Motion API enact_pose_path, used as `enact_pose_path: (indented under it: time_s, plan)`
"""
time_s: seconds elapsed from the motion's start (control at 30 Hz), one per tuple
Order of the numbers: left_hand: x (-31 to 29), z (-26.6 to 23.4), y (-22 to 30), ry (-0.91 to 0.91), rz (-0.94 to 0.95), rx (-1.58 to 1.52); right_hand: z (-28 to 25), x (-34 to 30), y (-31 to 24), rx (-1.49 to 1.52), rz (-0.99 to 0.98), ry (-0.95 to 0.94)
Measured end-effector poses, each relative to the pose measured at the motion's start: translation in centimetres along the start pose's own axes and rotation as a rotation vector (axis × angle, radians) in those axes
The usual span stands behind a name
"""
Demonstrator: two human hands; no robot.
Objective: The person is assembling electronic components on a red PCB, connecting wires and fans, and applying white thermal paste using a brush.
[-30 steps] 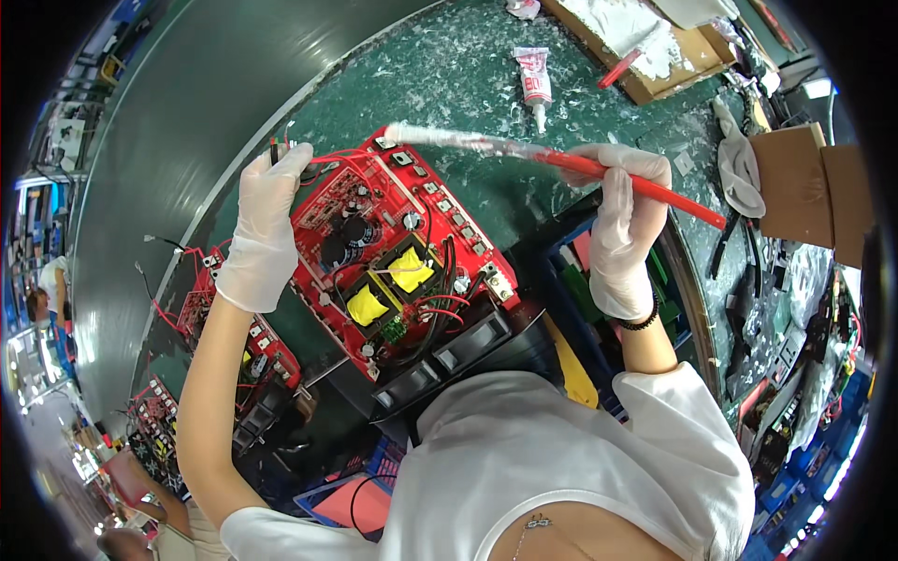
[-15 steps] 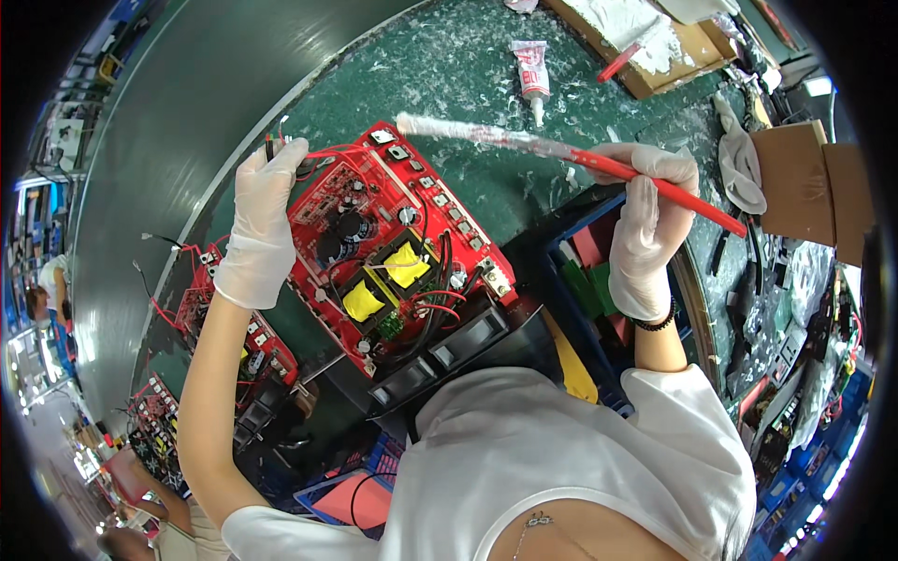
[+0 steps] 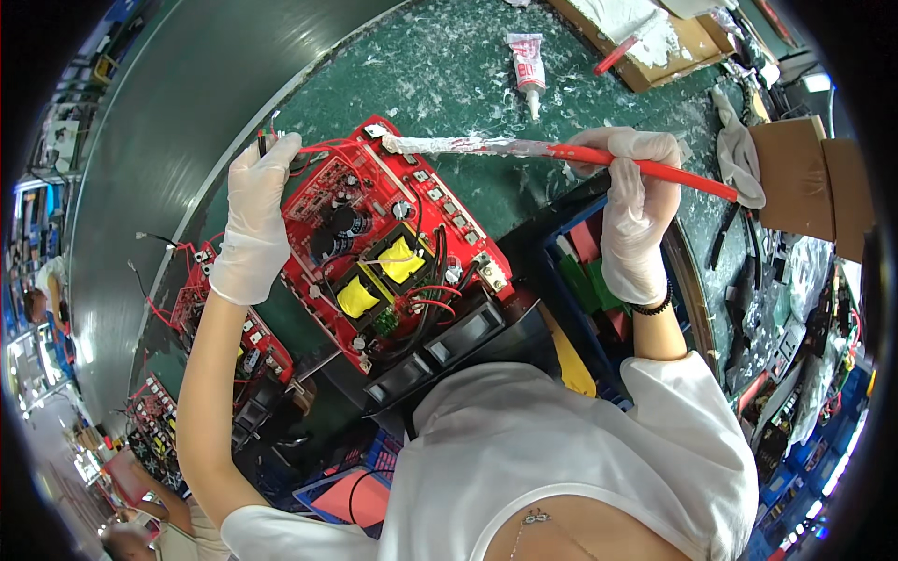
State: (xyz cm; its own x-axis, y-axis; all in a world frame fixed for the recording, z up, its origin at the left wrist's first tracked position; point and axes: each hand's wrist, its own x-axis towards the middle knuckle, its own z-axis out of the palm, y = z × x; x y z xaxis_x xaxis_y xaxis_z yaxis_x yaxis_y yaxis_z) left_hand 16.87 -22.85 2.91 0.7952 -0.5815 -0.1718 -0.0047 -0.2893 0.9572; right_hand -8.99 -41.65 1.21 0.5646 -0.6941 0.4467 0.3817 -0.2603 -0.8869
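In my gloved right hand (image 3: 640, 192) is a long red stick (image 3: 687, 177), gripped near its right half. White paste coats its left end, which meets the far corner of a red circuit board (image 3: 365, 196) beside a row of square metal-faced parts. My gloved left hand (image 3: 253, 201) is closed at the board's left side, pinching thin wires (image 3: 262, 142) whose ends stick up above the fingers. The board carries two yellow-wrapped transformers (image 3: 400, 261), round capacitors and black cables. A black panel with switch-like openings (image 3: 463, 335) runs along its near edge.
A white and red paste tube (image 3: 528, 70) lies on the paste-smeared green table (image 3: 449, 65). A cardboard tray (image 3: 655, 65) with white paste is at far right. More red boards (image 3: 257, 341) stand at left. A blue bin (image 3: 571, 224) sits at right, near a cardboard box (image 3: 795, 178).
The stick has moved left and slightly down, and its pasted end now meets the board's far corner parts. My left hand stays on the wires; the view has shifted slightly.
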Motion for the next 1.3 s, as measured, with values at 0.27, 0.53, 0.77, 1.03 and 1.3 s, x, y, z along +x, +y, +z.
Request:
enact_pose_path:
  time_s: [0.27,0.53,0.77,1.03,1.3]
  plan:
    - [0.2,-0.2,-0.3,0.018,-0.020,0.026,-1.4,-0.3,0.2,-0.036,-0.140,0.041]
    - [-0.3,0.7,0.1,0.049,0.061,0.024,-1.8,-1.8,-0.3,-0.024,-0.047,-0.031]
    - [-0.4,0.9,0.5,0.081,0.017,0.024,-1.7,-0.8,-0.1,-0.048,-0.092,-0.015]
    - [-0.3,1.0,0.3,0.074,0.042,0.027,-1.7,-1.1,-0.5,-0.038,-0.035,-0.024]
    - [-0.2,0.5,0.1,0.059,0.057,0.043,-1.8,-1.0,-0.5,-0.030,-0.071,-0.022]
